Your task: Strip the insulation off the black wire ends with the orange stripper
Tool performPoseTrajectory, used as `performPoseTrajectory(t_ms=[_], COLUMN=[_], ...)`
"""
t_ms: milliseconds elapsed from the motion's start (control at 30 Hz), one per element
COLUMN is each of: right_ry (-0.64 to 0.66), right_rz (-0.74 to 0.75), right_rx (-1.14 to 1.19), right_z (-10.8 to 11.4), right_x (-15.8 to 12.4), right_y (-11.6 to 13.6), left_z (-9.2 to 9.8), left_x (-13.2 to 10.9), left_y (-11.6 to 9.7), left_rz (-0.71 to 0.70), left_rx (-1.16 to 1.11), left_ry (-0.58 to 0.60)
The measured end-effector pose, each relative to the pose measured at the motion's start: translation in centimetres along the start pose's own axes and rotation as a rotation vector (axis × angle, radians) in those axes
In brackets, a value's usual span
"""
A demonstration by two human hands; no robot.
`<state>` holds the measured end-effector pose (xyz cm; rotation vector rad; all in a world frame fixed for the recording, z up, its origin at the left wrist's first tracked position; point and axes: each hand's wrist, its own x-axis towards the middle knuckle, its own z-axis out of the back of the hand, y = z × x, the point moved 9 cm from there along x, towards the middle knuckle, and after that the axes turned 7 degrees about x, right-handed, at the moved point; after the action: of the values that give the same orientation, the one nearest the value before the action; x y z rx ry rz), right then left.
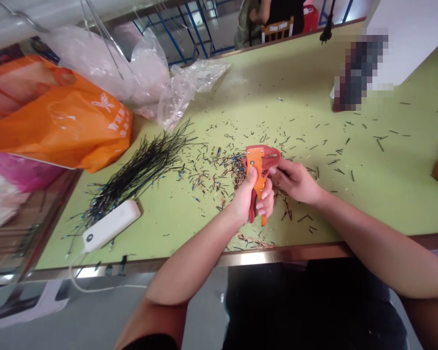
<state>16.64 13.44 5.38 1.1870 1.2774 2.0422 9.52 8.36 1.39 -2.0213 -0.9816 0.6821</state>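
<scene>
My left hand [248,195] is wrapped around the handles of an orange and red wire stripper [256,163], held upright over the table. Close against the tool's red head, my right hand [298,181] has its thumb and fingers pinched together; whatever is between them is hidden. Beneath and around both hands lie many short black wire offcuts, some with blue ends. To the left, a long bundle of black wires [142,163] rests on the green tabletop [394,194], several of its ends tipped in blue.
A white power bank [113,224] with a cable lies at the bundle's near end. An orange bag [69,116] and clear plastic bags [149,68] fill the back left. A white box [401,43] stands back right. Another person [264,17] is beyond the table.
</scene>
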Motion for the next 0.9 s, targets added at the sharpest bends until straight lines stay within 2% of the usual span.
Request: performPoseTrajectory(t_ms=[233,467,700,900], right_ry=[-0.172,-0.221,-0.273,-0.297], right_rz=[-0.004,0.014,0.046,0.019], right_rx=[-0.145,-0.221,-0.206,-0.268], right_z=[2.7,3.3,3.9,4.2], right_x=[0.3,0.2,0.1,0.1], right_y=[0.0,0.7,1.4,1.3], left_z=[1.4,1.9,2.6,3.0], left_x=[-0.3,-0.1,0.1,0.1], left_y=[-1.4,-0.2,-0.5,-0.4], left_rz=[0.004,0.054,0.039,0.027], left_rx=[-0.014,0.069,0.016,0.103], left_ry=[-0.055,-0.033,-0.063,-0.079])
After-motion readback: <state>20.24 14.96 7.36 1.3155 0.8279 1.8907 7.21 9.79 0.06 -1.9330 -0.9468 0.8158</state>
